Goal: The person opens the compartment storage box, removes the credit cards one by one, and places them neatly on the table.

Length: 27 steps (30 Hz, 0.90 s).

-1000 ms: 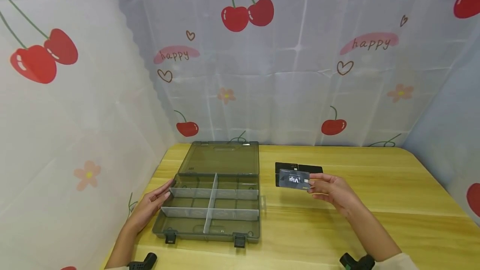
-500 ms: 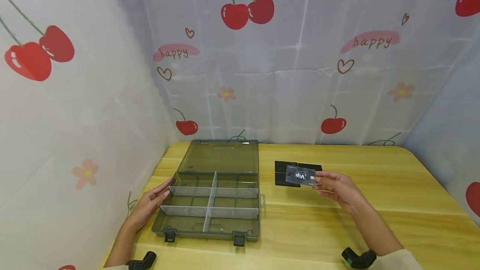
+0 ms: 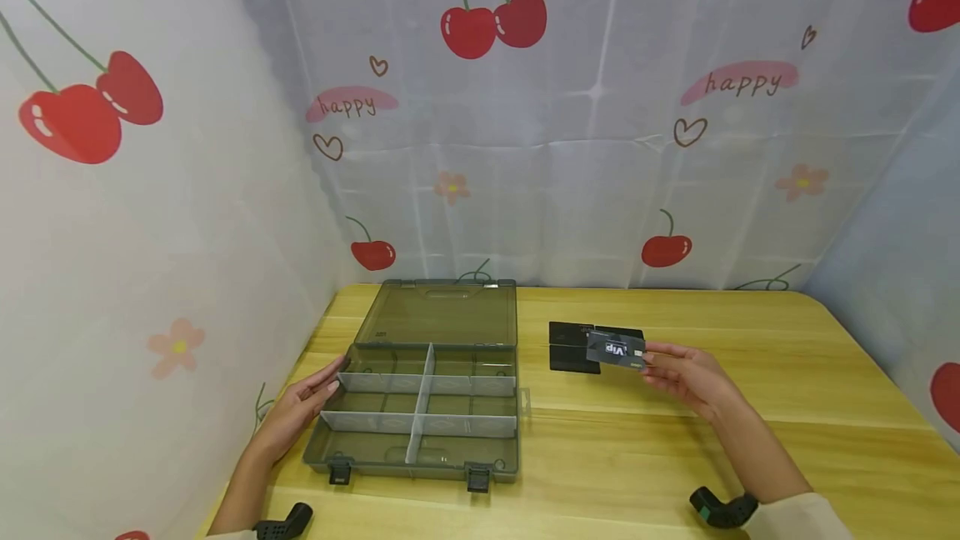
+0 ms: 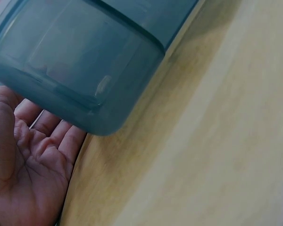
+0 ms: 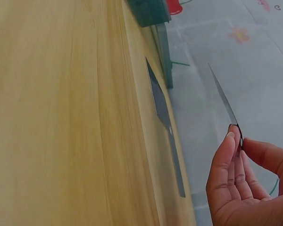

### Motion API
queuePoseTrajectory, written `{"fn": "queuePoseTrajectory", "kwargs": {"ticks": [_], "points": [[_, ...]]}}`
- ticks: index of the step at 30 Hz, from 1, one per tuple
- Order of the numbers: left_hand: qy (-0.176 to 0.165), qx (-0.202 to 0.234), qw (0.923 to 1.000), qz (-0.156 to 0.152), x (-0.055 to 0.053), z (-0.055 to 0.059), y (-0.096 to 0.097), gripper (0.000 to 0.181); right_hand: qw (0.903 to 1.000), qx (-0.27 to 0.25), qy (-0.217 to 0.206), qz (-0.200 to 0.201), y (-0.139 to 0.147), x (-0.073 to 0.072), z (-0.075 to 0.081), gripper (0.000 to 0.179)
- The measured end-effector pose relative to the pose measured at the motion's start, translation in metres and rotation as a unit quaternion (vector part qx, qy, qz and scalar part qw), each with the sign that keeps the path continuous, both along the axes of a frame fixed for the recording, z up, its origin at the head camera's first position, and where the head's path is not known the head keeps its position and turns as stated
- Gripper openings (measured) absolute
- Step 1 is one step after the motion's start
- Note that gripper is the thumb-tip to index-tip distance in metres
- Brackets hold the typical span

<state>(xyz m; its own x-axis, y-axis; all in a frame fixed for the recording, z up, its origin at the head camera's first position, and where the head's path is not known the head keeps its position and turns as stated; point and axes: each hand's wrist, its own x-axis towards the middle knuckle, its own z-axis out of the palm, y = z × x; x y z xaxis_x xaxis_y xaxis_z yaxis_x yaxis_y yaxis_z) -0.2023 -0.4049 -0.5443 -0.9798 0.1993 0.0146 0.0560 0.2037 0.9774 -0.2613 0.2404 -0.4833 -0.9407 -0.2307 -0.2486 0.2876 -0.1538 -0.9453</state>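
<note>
My right hand (image 3: 690,377) pinches the edge of a dark grey VIP card (image 3: 615,349) between thumb and fingers. In the right wrist view the card (image 5: 221,94) appears nearly edge-on, raised off the table. Black cards (image 3: 574,359) lie on the wood beyond it, partly covered by the held card in the head view. To the left stands a smoky, see-through compartment box (image 3: 411,473), its lid (image 3: 442,315) folded back flat. My left hand (image 3: 292,419) rests against the box's left wall with fairly straight fingers; in the left wrist view its fingertips are hidden behind the box (image 4: 85,70).
White dividers (image 3: 468,425) split the box into several compartments. Two latches (image 3: 478,479) hang at its front, and a clear tab (image 3: 526,402) sticks out on the right. Cherry-print sheets (image 3: 562,190) stand behind and beside the wooden table (image 3: 600,473).
My right hand has drawn the card to the right, uncovering more of the black cards on the left. My left hand and the box stay where they were.
</note>
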Motion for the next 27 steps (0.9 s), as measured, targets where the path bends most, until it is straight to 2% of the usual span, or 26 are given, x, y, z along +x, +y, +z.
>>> {"fn": "queuePoseTrajectory", "kwargs": {"ticks": [9,17,27], "points": [[-0.004,-0.006,1.0000,-0.005,0.000,0.001,0.000,0.058,0.9997,0.014,-0.011,-0.015,0.012,-0.005,-0.006,0.016],[-0.002,-0.001,1.0000,-0.005,0.000,0.002,0.000,0.057,0.9979,0.062,0.000,-0.015,0.021,-0.005,-0.011,0.028],[-0.005,0.000,1.0000,0.002,0.000,0.001,0.001,0.058,0.9967,0.080,0.012,-0.001,0.024,-0.006,-0.014,0.036]]}}
